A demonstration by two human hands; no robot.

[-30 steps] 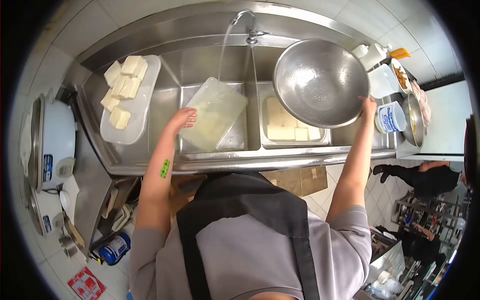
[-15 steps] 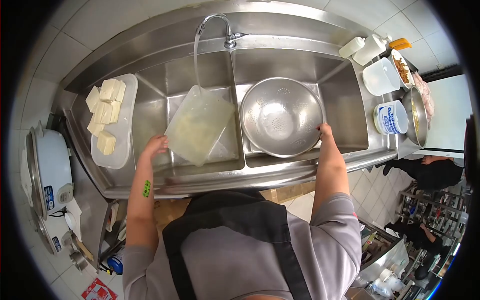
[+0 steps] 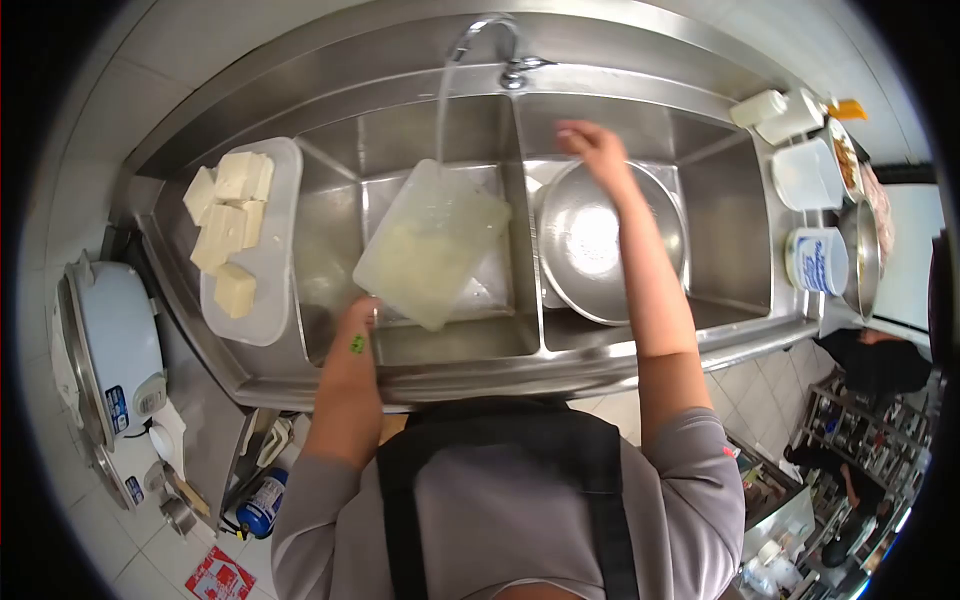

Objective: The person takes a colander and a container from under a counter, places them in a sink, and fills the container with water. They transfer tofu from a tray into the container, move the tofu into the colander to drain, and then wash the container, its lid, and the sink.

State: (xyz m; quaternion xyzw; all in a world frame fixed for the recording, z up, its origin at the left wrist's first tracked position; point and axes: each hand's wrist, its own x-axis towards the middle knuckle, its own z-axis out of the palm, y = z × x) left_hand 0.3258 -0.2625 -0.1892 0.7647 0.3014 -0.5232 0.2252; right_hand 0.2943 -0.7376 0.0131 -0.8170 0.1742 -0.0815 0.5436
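Faucet [image 3: 512, 75] as landmark, behind the divider of a steel sink [image 3: 735, 200], its stream [image 3: 442, 120] falling to the left. Translucent container [image 3: 430, 250] in the basin front-left of the faucet, set at a slant, cloudy liquid inside; stream lands near its far end. Metal bowl [image 3: 590, 240] in the basin front-right of the faucet, round, strong glare at its middle.

Right hand [image 3: 592, 150]: front-right of the faucet, above the bowl's far rim. Grip loosely open, fingers reaching leftward, nothing held. Forearm crosses over the bowl.

Left hand [image 3: 361, 312]: front-left of the faucet, beside the container's near-left corner. Fingers blurred and partly turned from view; cannot tell how far the grip is open, nor whether it touches the container.

Far left of the faucet, a pale tray [image 3: 277, 235] carries stacked white blocks [image 3: 222, 238]. Far right of it, along the sink's end: white bottles [image 3: 778, 115], a clear tub [image 3: 806, 176], a white tub with blue lettering [image 3: 814, 261], a metal pan [image 3: 862, 262] just beyond that.
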